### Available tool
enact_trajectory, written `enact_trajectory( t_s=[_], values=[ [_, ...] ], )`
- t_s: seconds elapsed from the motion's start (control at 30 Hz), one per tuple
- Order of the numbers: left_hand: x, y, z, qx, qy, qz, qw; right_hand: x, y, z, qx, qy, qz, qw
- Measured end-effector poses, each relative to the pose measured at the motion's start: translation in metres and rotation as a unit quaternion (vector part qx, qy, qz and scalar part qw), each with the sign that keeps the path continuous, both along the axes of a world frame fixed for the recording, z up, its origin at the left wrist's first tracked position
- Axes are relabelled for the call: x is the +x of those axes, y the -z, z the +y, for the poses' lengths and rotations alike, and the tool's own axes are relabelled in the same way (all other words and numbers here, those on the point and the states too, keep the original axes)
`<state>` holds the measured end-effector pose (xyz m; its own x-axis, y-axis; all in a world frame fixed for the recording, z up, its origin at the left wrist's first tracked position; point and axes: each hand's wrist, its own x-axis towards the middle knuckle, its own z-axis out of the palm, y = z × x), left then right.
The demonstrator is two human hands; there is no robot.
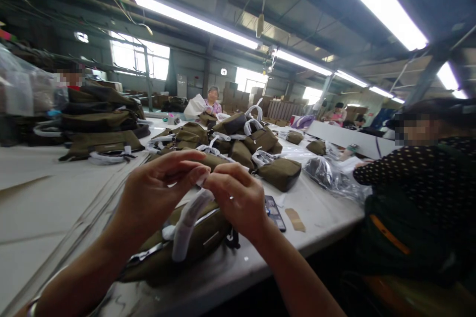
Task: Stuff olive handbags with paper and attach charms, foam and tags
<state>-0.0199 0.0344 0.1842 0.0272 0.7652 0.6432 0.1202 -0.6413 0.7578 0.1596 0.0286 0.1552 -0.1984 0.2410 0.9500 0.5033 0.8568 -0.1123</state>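
Olive-brown bag (203, 245), lying on white table (327, 213); handle (182, 237) curving upward, wrapped in white

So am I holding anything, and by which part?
Your right hand pinches the white-wrapped handle at its upper end; whether your left hand grips it too is unclear.

Can read no word, brand, number or sign anywhere. Cannot make out any lettering on the short pale strip (211, 238) across the olive-green fabric bag (200, 247), nor on the dark, flat, rectangular phone (275, 214).
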Motion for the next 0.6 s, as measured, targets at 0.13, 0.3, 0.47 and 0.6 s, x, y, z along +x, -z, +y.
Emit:
enact_trajectory(
  t_s=[0.13,0.3,0.47,0.6],
  values=[
    [-0.002,-0.012,0.0,0.042,-0.083,-0.051,0.994,0.011,0.014,0.001,0.043,0.04,-0.119,0.991],
    [-0.009,-0.002,0.01,-0.032,-0.029,-0.019,0.999,0.022,0.052,-0.001,-0.021,0.033,-0.056,0.998],
    [-0.003,0.024,0.012,-0.062,-0.059,0.296,0.951,0.033,0.095,-0.014,-0.133,0.02,0.111,0.985],
    [0.002,0.034,0.011,0.003,-0.075,0.364,0.928,0.038,0.134,-0.034,-0.221,0.018,0.13,0.966]
  ],
)
